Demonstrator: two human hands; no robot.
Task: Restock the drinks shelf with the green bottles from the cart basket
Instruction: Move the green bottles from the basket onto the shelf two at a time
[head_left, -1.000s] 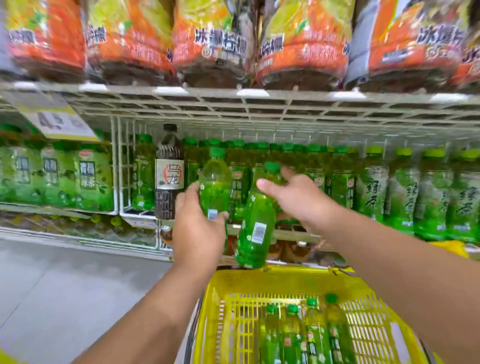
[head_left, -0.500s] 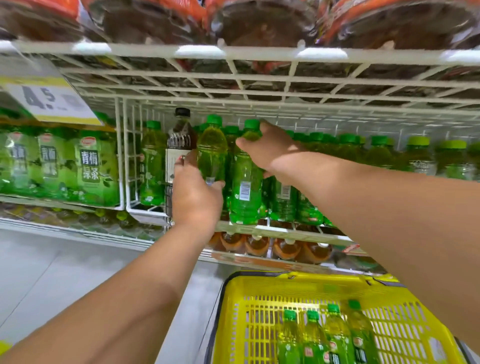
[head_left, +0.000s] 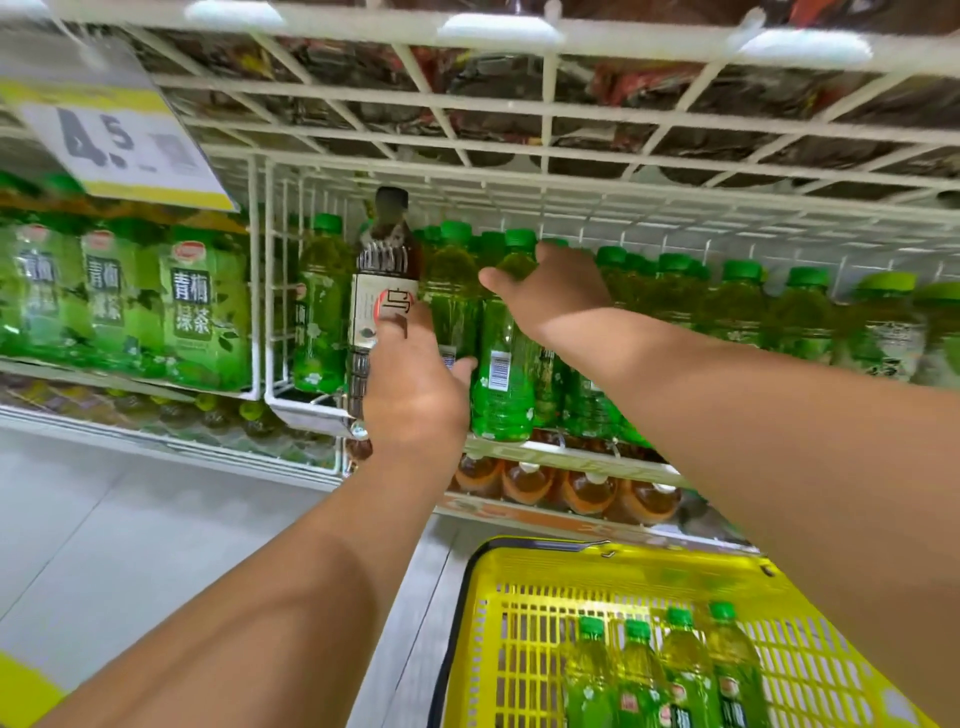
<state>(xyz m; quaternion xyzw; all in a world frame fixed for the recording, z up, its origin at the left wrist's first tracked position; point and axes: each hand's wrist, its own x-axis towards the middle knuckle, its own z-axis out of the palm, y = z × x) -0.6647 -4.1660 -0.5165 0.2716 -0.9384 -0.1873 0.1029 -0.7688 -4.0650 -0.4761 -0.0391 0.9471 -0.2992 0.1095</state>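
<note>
Drinks shelf (head_left: 566, 454), front row: left hand (head_left: 415, 387) grip holds one green bottle (head_left: 453, 301); right hand (head_left: 550, 288) grip holds neighbouring green bottle (head_left: 504, 384), both upright.

White wire drinks shelf (head_left: 561, 453), stocked.
Green bottles (head_left: 737, 304) stand in rows along it; one dark bottle (head_left: 383, 291) stands near its left end.

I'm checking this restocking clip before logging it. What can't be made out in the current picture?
- Left hand: its grip on a green bottle is hidden by the hand's own back, head view.
- Right hand: fingers lie behind another green bottle.
- Yellow basket: cut off by the bottom edge, so its bottle count is uncertain.
- Price tag: motion blur leaves only "4.5" legible.
</note>
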